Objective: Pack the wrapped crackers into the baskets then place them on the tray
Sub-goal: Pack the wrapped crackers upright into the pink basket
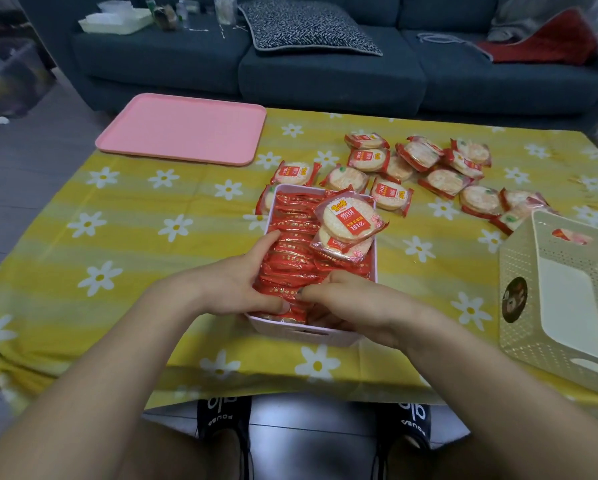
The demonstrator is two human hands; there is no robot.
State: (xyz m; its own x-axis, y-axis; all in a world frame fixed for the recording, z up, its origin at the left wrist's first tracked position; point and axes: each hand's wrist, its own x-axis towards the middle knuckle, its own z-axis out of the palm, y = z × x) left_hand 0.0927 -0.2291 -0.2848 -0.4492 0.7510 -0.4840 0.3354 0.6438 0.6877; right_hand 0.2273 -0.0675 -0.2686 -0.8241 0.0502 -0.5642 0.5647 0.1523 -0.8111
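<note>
A pink basket (311,336) stands at the table's near edge, packed with rows of red wrapped crackers (290,233) set on edge. Two more packets (349,223) lie flat on top at its far right. My left hand (242,282) lies on the left row, fingers stretched along the packets and thumb at the near end. My right hand (346,303) pinches packets at the basket's near end, fingers curled. Several loose wrapped crackers (429,168) are scattered beyond the basket. An empty pink tray (183,129) sits at the far left.
A cream perforated basket (522,271) lies tilted at the table's right edge with one packet (571,236) showing inside. A yellow daisy tablecloth (117,220) covers the table. A dark blue sofa (325,71) with a patterned cushion (308,26) stands behind.
</note>
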